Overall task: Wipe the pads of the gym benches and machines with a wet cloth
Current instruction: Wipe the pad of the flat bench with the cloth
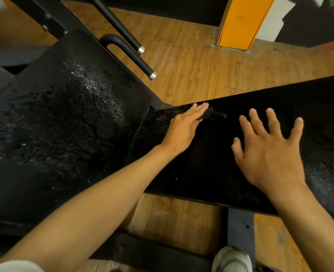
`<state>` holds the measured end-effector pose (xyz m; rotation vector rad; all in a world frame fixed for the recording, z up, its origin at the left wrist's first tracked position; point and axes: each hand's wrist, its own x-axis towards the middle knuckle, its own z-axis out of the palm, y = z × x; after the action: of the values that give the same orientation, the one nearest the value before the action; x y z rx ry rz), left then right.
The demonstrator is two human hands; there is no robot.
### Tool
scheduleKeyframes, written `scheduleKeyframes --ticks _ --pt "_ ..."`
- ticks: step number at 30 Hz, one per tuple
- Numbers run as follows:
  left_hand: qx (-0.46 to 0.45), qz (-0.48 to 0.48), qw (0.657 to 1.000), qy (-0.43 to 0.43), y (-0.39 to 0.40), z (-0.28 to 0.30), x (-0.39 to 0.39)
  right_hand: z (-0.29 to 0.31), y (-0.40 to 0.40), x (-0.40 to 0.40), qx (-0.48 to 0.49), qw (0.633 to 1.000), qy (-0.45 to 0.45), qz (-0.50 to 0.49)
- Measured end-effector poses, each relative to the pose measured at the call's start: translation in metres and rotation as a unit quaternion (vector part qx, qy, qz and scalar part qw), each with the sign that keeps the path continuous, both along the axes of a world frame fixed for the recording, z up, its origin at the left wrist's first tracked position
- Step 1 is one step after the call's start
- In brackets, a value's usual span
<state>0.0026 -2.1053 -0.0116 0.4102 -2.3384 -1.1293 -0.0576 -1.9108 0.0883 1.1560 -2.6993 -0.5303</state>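
Head view: cracked black pads (pixel 64 114); wood-look floor (pixel 201 65); orange pillar (pixel 240 22).

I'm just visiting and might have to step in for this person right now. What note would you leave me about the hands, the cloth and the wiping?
Left hand: fingers straight, pressing a dark cloth at the seat pad's far edge.
Right hand: open, fingers spread over the seat pad, holding nothing.
Back pad: glistens wet, seems wiped.
Left: finish the seat pad; its right end already shines. Other machines are out of view.

Dim warm indoor light; wet glare on black pad (pixel 68 107); wide-angle bending at edges; slight motion blur at corners
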Motion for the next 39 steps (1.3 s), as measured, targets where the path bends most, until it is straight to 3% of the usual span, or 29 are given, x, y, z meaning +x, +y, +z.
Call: scheduleKeyframes --ticks 3,7,12,18,21,23,26,29,32,34,37,39 --pt "-0.026 -0.044 0.999 0.007 0.035 -0.004 0.057 -0.001 -0.001 0.000 -0.005 1.000 -0.005 -0.003" --pt "0.007 -0.061 0.998 -0.006 0.079 -0.005 0.118 0.001 0.000 0.001 -0.009 1.000 -0.009 -0.006" --pt "0.043 -0.001 0.999 -0.011 0.112 0.003 0.130 0.002 0.000 0.000 -0.009 1.000 -0.022 -0.002" --pt "0.007 -0.024 1.000 0.017 0.145 0.011 0.128 0.005 0.002 0.001 -0.022 0.999 -0.041 0.007" --pt "0.081 0.071 0.994 -0.013 0.119 -0.025 0.153 0.006 0.002 0.002 -0.023 0.999 -0.045 0.012" --pt "0.171 0.176 0.969 -0.040 0.105 -0.045 0.177 0.007 0.003 0.002 -0.025 0.999 -0.043 0.013" --pt "0.148 0.265 0.949 -0.082 0.111 -0.041 0.182 0.007 0.002 0.002 -0.021 0.999 -0.044 0.010" --pt "0.076 0.155 0.985 -0.025 0.139 -0.012 0.152 0.004 0.002 0.002 -0.018 0.999 -0.037 0.015" --pt "0.028 0.060 0.998 -0.015 0.155 0.001 0.138 0.004 0.004 0.000 -0.001 0.999 -0.041 0.033" --pt "0.028 0.104 0.994 -0.019 0.141 -0.009 0.143 0.004 0.005 0.000 0.031 0.997 -0.052 0.041" --pt "0.098 0.247 0.962 -0.067 0.110 -0.029 0.157 -0.004 0.008 0.018 0.041 0.998 -0.044 0.031" --pt "0.113 0.293 0.945 -0.090 0.106 -0.030 0.157 -0.011 0.009 0.035 0.042 0.998 -0.022 0.045"
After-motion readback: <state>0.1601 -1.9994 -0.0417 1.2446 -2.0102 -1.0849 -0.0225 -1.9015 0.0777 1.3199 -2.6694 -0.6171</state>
